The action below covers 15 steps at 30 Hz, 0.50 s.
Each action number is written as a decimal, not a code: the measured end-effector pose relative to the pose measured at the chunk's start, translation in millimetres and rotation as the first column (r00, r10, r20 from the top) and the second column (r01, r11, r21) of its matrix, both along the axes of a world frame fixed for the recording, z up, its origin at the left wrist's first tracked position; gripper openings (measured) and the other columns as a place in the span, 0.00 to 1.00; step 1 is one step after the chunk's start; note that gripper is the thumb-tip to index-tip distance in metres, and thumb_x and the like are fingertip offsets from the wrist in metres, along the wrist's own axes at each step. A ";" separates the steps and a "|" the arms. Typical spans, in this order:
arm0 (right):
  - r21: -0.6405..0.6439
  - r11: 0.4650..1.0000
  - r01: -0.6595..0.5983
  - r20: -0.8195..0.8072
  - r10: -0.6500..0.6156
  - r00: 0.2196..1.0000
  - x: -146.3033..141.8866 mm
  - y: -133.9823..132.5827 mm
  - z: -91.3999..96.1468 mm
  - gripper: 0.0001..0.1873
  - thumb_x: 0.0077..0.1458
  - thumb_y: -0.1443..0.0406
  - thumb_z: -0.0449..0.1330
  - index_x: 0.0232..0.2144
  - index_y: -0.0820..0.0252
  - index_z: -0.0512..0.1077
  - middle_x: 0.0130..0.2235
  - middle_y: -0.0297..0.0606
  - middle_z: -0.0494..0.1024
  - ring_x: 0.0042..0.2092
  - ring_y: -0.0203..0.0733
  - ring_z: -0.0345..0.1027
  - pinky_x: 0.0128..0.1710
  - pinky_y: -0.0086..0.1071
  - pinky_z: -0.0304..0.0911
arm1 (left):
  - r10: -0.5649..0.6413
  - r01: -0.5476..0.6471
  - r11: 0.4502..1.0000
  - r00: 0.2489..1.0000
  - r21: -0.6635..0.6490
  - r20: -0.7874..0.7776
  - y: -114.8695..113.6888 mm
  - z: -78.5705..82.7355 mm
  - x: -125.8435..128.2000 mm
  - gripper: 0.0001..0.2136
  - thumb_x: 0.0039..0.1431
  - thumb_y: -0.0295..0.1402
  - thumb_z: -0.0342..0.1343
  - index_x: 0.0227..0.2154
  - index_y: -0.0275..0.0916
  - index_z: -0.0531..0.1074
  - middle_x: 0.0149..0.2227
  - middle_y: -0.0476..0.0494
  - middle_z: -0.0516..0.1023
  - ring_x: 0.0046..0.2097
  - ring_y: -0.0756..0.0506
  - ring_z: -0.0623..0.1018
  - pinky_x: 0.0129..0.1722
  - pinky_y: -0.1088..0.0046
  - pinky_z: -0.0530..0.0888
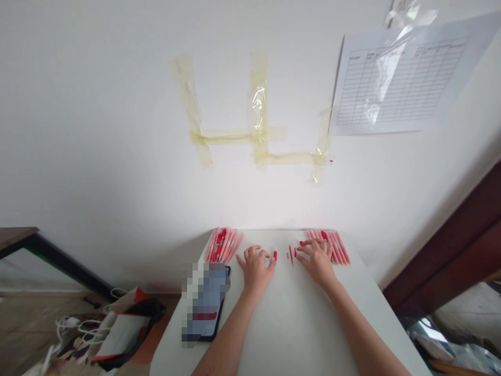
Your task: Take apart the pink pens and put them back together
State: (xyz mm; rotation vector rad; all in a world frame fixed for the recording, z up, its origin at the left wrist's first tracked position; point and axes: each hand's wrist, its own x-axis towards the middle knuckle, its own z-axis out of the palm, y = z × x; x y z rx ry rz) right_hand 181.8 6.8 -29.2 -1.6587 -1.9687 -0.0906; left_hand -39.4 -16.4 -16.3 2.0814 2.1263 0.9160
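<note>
My left hand (257, 266) rests on the white table with its fingers spread and curved. Beside its thumb stands a short red pen part (275, 256); I cannot tell whether they touch. My right hand (319, 259) lies to the right, fingers apart, its fingertips close to a small red piece (295, 252). Another red piece (302, 243) shows by its fingers. Between the hands lie a thin red refill (290, 254) with an orange end and a tiny grey spring-like piece (287, 256). The right hand partly covers a row of pink pens (341, 247).
A second bunch of pink and red pens (225, 246) lies at the table's back left. In front of it is a phone (221, 308), partly blurred out. The white wall (235, 198) meets the table's back edge. Bags and cables (125, 329) sit on the floor at left.
</note>
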 end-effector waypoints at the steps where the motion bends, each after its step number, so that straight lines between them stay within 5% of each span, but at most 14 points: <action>1: 0.002 1.000 -0.003 0.005 0.003 1.000 -1.7 -0.4 -0.4 0.11 0.59 0.57 0.60 0.42 0.44 0.79 0.51 0.38 0.74 0.60 0.56 0.54 0.64 0.68 0.34 | 0.000 0.000 1.000 1.000 0.000 -0.001 -0.1 0.2 -0.1 0.06 0.56 0.38 0.60 0.35 0.45 0.78 0.53 0.42 0.72 0.60 0.37 0.65 0.65 0.34 0.45; 15: 0.011 1.000 0.024 0.044 -0.024 0.999 -11.2 -5.4 3.3 0.10 0.60 0.57 0.59 0.41 0.45 0.79 0.50 0.38 0.74 0.59 0.56 0.55 0.64 0.67 0.37 | -0.017 0.017 1.000 1.000 -0.002 -0.001 -2.0 0.6 1.7 0.05 0.57 0.38 0.60 0.34 0.45 0.78 0.53 0.42 0.72 0.60 0.37 0.65 0.65 0.33 0.46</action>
